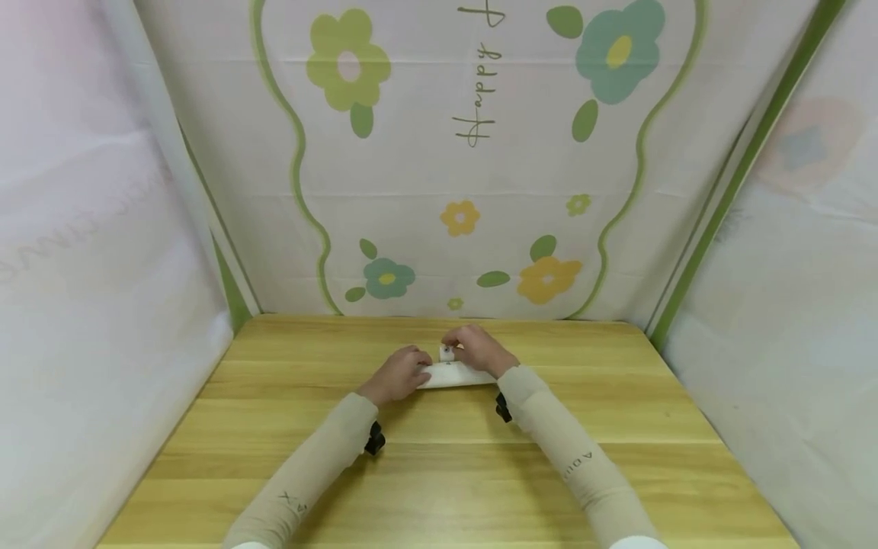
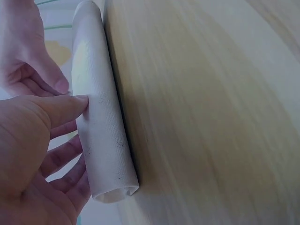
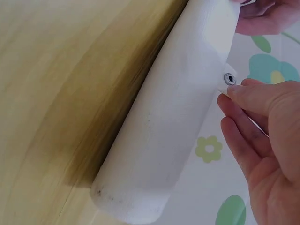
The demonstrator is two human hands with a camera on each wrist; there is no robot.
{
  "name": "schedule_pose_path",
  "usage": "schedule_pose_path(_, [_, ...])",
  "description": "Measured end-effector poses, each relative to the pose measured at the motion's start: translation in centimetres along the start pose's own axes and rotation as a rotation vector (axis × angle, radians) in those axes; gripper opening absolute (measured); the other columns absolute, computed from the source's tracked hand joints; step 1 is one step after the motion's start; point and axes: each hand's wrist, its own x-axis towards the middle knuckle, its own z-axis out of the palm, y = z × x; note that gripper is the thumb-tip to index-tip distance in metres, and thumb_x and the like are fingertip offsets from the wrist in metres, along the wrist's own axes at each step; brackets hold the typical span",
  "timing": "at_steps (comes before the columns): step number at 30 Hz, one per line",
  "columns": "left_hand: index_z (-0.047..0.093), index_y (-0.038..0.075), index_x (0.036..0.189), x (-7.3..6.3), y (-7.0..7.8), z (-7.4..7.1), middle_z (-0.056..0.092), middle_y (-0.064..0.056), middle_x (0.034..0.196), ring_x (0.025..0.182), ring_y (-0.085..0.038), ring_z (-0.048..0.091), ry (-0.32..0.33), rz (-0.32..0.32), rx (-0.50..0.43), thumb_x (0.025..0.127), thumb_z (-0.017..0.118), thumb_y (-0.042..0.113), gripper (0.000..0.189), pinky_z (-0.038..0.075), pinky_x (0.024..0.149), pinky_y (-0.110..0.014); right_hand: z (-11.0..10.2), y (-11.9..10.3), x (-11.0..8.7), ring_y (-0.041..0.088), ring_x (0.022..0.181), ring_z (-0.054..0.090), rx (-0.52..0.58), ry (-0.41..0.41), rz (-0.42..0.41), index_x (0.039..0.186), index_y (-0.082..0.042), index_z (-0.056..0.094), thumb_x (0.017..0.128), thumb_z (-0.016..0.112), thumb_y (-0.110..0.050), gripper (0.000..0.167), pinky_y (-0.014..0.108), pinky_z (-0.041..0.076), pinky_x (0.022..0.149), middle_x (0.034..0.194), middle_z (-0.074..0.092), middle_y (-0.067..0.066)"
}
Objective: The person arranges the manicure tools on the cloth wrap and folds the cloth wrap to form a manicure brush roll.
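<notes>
A white roll of ribbed, fabric-like material (image 1: 456,375) lies crosswise toward the back of the wooden table, with small dark specks near its ends. My left hand (image 1: 400,374) holds the roll near its left part, thumb on the near side and fingers behind it. The left wrist view shows the hollow end of the roll (image 2: 105,140). Between thumb and fingers, my right hand (image 3: 267,117) pinches a short white strap with a metal snap button (image 3: 229,79), which sticks up from the roll's far side.
The wooden table (image 1: 439,473) ends at a flower-printed cloth wall (image 1: 411,168) just behind the hands. More cloth walls stand at the left (image 1: 103,252) and right (image 1: 775,305). A black wrist camera (image 1: 374,440) sits under the left forearm.
</notes>
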Motion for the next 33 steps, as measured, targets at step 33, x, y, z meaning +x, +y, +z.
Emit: schedule_pose_path(33, [0.072,-0.003,0.121,-0.3,0.1,0.0,0.070,-0.016,0.115,0.105,-0.029,0.067,-0.002,-0.028,-0.045,0.103,0.067,0.008,0.021,0.056,0.097,-0.047,1.7,-1.1,-4.0,0.027,0.114,0.075,-0.117,0.092,-0.125,0.127,-0.005,0.075,0.101,0.070,-0.007,0.027,0.037,0.062,0.093,0.123,0.078,0.011])
